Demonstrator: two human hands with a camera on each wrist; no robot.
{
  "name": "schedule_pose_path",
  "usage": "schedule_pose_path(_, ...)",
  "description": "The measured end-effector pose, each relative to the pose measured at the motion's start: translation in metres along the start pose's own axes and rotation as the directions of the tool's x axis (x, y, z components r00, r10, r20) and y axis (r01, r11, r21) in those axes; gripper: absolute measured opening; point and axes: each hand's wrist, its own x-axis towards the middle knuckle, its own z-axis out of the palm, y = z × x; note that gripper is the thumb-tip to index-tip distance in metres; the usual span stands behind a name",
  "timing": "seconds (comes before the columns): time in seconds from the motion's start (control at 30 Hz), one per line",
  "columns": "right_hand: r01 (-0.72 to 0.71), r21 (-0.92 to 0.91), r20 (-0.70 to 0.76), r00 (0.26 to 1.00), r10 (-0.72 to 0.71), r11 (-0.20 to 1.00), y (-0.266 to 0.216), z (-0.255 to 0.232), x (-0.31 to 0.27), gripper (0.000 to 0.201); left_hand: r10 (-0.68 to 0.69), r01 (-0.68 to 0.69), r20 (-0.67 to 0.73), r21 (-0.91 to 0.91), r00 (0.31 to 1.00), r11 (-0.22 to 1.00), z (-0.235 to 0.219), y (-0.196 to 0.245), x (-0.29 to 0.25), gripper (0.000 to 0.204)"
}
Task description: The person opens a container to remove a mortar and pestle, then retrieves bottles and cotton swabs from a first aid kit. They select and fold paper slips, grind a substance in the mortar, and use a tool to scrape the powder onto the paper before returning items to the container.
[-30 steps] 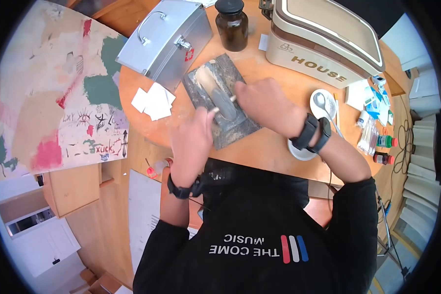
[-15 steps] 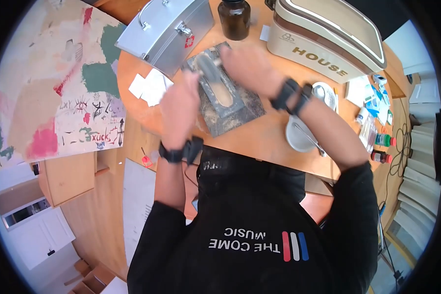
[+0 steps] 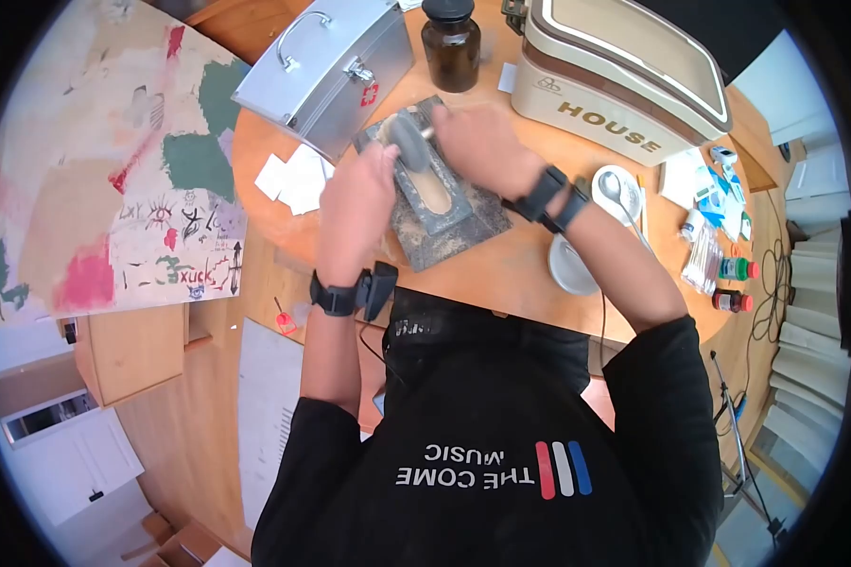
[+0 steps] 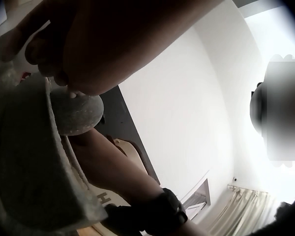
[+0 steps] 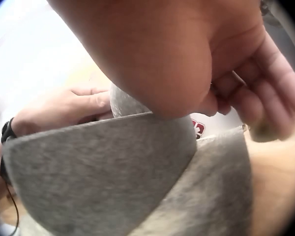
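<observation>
A grey stone grinding wheel (image 3: 409, 144) stands on edge at the far end of a boat-shaped stone trough (image 3: 447, 223). Tan powder (image 3: 433, 194) coats the trough's hollow. My left hand (image 3: 357, 197) grips the axle on the wheel's left, while my right hand (image 3: 482, 144) holds the short wooden handle (image 3: 427, 132) on its right. Beneath the trough lies a mottled dark slab (image 3: 487, 219). From the left wrist, the trough wall (image 4: 29, 162) hides the lower wheel (image 4: 78, 115). The right wrist view has my right fingers (image 5: 265, 93) curled beyond the trough's rim.
A silver first-aid box (image 3: 336, 80) and brown glass jar (image 3: 451, 52) stand behind the trough, with a cream HOUSE box (image 3: 596, 109) at back right. White papers (image 3: 293, 180) lie left. On the right are a spoon dish (image 3: 619, 194), white bowl (image 3: 569, 265) and cotton swabs (image 3: 700, 263).
Both hands have rolled the wheel from the trough's middle to its far end. Over the last half second the wheel has shifted only slightly.
</observation>
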Motion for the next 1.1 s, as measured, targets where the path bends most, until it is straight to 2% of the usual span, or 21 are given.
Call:
schedule_pose_path(0.07,-0.095,0.194,0.121,0.99,0.072,0.976,-0.007,-0.011,-0.024,0.02,-0.044,0.057,0.082,-0.17,0.996,0.984,0.002,0.002,-0.012,0.037)
schedule_pose_path(0.1,-0.109,0.26,0.189,0.98,0.06,0.959,-0.006,-0.019,-0.034,0.026,-0.068,0.1,0.132,-0.254,0.989,0.962,0.007,0.0,-0.019,0.037)
schedule_pose_path(0.17,-0.165,0.282,0.204,0.973,0.108,0.945,-0.013,-0.028,-0.043,0.023,-0.102,0.179,0.22,-0.372,0.97,0.911,0.011,-0.003,-0.025,0.039)
schedule_pose_path(0.37,-0.231,0.323,0.237,0.959,0.158,0.918,-0.029,-0.026,-0.046,0.026,-0.035,0.101,0.182,-0.366,0.983,0.925,0.009,-0.03,-0.001,0.04)
schedule_pose_path(0.43,-0.235,0.369,0.229,0.961,0.158,0.899,-0.039,-0.028,-0.051,0.029,-0.058,0.168,0.271,-0.404,0.961,0.899,-0.004,-0.035,0.004,0.04)
schedule_pose_path(0.5,-0.204,0.339,0.222,0.966,0.133,0.918,-0.042,-0.03,-0.054,0.029,-0.067,0.212,0.34,-0.41,0.938,0.887,-0.011,-0.042,0.008,0.04)
schedule_pose_path(0.53,-0.186,0.329,0.221,0.968,0.116,0.926,-0.046,-0.032,-0.054,0.029,-0.027,0.156,0.306,-0.405,0.951,0.901,-0.008,-0.045,0.006,0.039)
schedule_pose_path(0.6,-0.125,0.193,0.213,0.974,0.083,0.973,-0.05,-0.047,-0.058,0.025,0.045,0.053,0.242,-0.382,0.969,0.923,-0.002,-0.053,-0.003,0.038)
schedule_pose_path(0.7,0.014,0.007,0.135,0.991,-0.015,1.0,-0.047,-0.045,-0.056,0.017,0.011,0.044,0.235,-0.228,0.972,0.973,-0.022,-0.034,-0.027,0.036)
schedule_pose_path(0.8,0.122,-0.19,-0.025,0.991,-0.129,0.974,-0.028,-0.021,-0.026,0.011,0.087,-0.094,-0.054,-0.141,0.995,0.985,0.008,-0.052,-0.016,0.036)
schedule_pose_path(0.83,0.148,-0.248,-0.075,0.982,-0.172,0.957,-0.02,-0.011,-0.014,0.01,-0.048,0.046,-0.023,-0.068,0.999,0.997,0.004,-0.042,-0.004,0.036)
schedule_pose_path(0.87,0.162,-0.219,-0.073,0.981,-0.182,0.962,-0.016,-0.006,-0.009,0.01,0.028,-0.037,-0.13,-0.068,0.991,0.997,0.007,-0.044,0.005,0.037)
schedule_pose_path(0.93,0.187,-0.17,-0.084,0.976,-0.203,0.968,-0.009,-0.007,0.001,0.009,0.018,-0.018,-0.048,-0.002,0.999,1.0,-0.006,-0.032,0.0,0.036)
schedule_pose_path(1.03,0.212,-0.056,0.083,0.975,-0.207,0.976,-0.036,-0.035,-0.048,0.012,0.04,-0.036,0.079,-0.047,0.996,0.998,-0.015,-0.035,-0.044,0.035)
schedule_pose_path(1.07,0.208,-0.05,0.157,0.968,-0.198,0.977,-0.038,-0.045,-0.051,0.012,0.066,-0.064,0.028,-0.07,0.997,0.995,-0.01,-0.04,-0.037,0.035)
schedule_pose_path(1.1,0.25,-0.145,0.056,0.968,-0.244,0.957,-0.031,-0.039,-0.043,0.013,0.083,-0.084,-0.012,-0.094,0.996,0.992,-0.002,-0.046,-0.036,0.035)
